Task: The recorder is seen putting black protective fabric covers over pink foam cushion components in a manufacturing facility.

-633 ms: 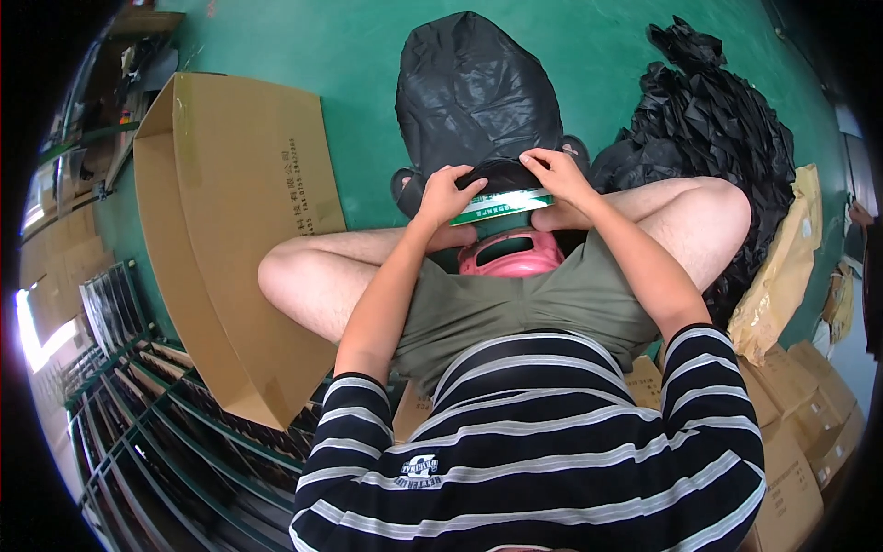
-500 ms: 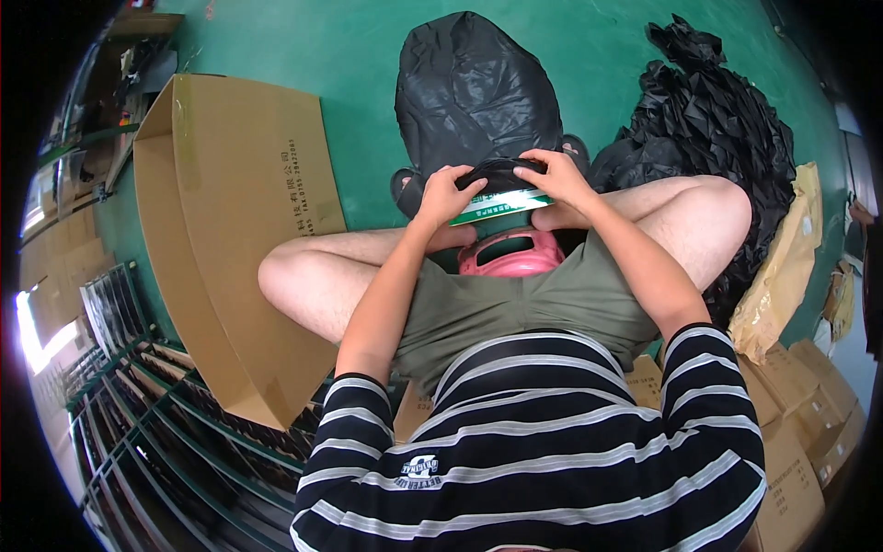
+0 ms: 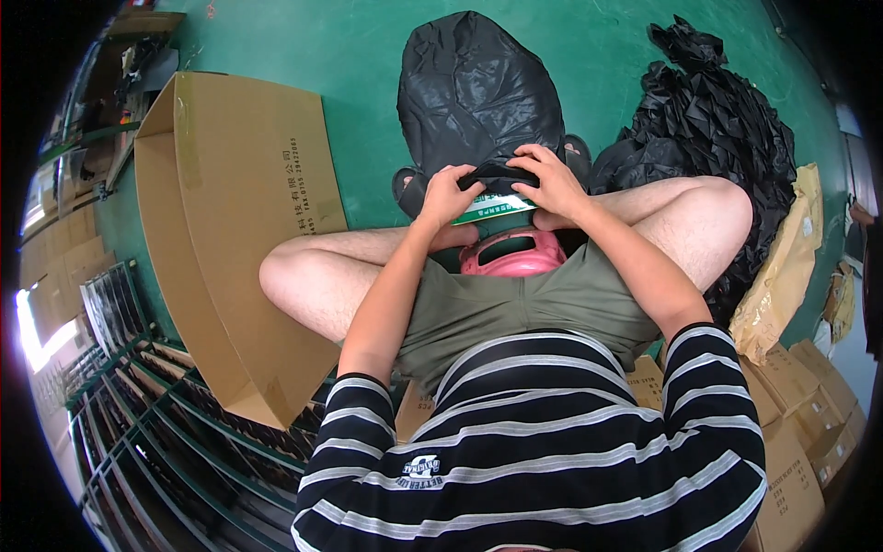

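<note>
A large rounded piece of black, slightly shiny sheeting (image 3: 480,87) stretches away over the floor in front of me. Its near edge is bunched between my hands. My left hand (image 3: 448,195) pinches the left end of that edge, thumb toward the middle. On the other side, my right hand (image 3: 554,184) has its fingers curled over the black edge and its thumb below. Just under the bunched edge lies a green and white printed strip (image 3: 495,210), partly covered by both hands. Whether the strip is fixed to the sheeting, I cannot tell.
A pink plastic stool (image 3: 515,256) stands between my legs. At left is a big open cardboard carton (image 3: 248,175) beside dark metal racks (image 3: 184,442). A crumpled black heap (image 3: 708,129), a tan wrapped bundle (image 3: 782,267) and stacked cartons (image 3: 791,460) lie at right.
My right hand has shifted slightly left and up along the black edge, its fingers more bent. The green and white strip sits slightly lower in view. My left hand has barely moved.
</note>
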Action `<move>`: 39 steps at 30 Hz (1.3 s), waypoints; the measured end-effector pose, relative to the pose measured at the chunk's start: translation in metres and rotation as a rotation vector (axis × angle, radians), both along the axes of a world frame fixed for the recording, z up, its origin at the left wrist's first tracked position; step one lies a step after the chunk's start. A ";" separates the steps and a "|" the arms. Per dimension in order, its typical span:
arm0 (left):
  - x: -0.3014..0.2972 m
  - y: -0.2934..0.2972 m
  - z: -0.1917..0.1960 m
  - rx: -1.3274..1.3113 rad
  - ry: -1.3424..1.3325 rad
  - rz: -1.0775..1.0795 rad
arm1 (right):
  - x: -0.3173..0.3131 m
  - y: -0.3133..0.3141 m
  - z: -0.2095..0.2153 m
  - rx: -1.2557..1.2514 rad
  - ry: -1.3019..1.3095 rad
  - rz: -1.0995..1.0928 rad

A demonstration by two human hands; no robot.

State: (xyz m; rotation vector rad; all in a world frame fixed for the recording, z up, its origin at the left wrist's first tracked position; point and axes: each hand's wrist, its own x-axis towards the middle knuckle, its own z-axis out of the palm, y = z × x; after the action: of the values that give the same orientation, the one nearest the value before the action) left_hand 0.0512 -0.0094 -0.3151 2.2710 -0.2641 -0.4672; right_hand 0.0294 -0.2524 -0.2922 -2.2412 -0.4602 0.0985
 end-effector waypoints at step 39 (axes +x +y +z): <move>-0.002 0.009 0.012 0.040 -0.009 0.018 | -0.012 0.025 -0.003 0.046 -0.309 -0.064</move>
State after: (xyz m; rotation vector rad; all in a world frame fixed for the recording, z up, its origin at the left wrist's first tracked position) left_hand 0.0491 0.0001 -0.3029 2.3132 -0.2406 -0.4573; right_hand 0.0178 -0.2274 -0.2954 -2.2307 -0.5477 -0.2933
